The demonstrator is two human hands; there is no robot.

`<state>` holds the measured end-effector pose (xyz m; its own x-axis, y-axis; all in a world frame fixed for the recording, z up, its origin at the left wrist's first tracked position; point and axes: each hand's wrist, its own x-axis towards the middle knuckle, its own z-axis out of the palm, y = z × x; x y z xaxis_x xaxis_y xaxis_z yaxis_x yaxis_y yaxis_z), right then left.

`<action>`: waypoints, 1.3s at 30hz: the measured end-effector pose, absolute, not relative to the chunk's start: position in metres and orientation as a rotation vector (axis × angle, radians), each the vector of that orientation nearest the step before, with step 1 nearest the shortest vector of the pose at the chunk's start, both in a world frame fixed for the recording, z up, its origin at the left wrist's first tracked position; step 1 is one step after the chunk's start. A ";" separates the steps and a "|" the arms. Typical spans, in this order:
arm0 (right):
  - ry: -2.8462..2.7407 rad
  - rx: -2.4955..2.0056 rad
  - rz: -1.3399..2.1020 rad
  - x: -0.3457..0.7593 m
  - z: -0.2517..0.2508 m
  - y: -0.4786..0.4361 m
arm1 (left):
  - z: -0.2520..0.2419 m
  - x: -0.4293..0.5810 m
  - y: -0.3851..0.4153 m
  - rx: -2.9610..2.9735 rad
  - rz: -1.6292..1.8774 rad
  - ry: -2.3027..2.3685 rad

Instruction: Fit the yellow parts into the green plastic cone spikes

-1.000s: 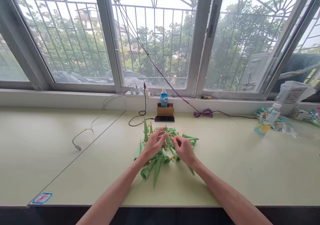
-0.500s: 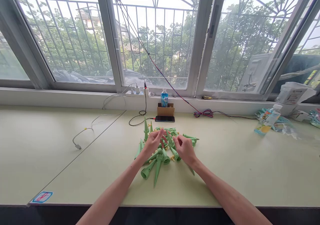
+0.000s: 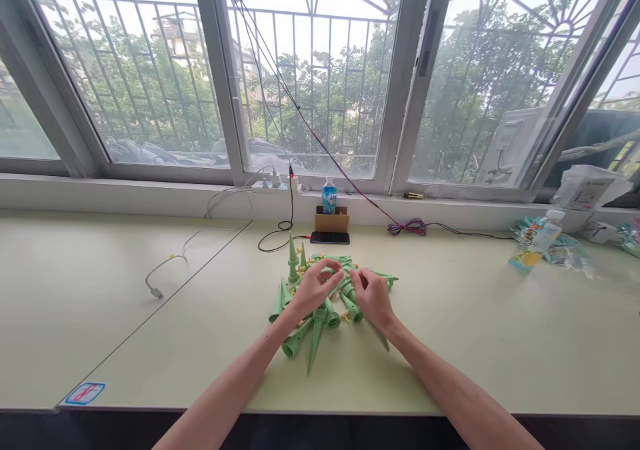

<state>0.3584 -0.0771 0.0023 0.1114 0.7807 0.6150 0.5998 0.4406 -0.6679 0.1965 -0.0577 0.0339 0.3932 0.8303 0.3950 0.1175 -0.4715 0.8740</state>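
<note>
Over a pile of green plastic plant-watering spikes, my hands work close together. The thumb and fingers of my left hand curl into a pinch; whatever lies in it is too small to make out. Just to the right, my right hand is closed in a pinch too, its fingertips almost touching the left ones and hiding what they hold. Small yellow valve pieces show among the spikes. One green spike stands upright at the pile's left rear. Part of the heap is hidden beneath both hands.
Behind the pile lie a phone and a small cardboard box with a blue bottle. A coiled cable and a drink bottle are to the right. A white cable lies left.
My left hand has turned and its fingers have come round to meet the right fingertips. The green spike seen upright between the hands earlier no longer shows clearly there.
</note>
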 end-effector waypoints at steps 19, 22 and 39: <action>-1.542 -1.168 0.305 0.356 0.007 -0.081 | 0.029 0.192 -0.054 1.948 1.060 0.798; -1.517 -1.160 0.363 0.356 0.007 -0.080 | 0.025 0.192 -0.052 1.984 1.122 0.827; -1.256 -0.902 1.116 0.357 0.002 -0.070 | 0.022 0.189 -0.048 2.110 1.195 0.851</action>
<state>0.3565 -0.0705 0.0020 -0.0322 0.9667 0.2538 -0.1378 0.2472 -0.9591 0.1887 -0.0479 0.0224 0.4004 0.7521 0.5234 0.2488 -0.6390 0.7279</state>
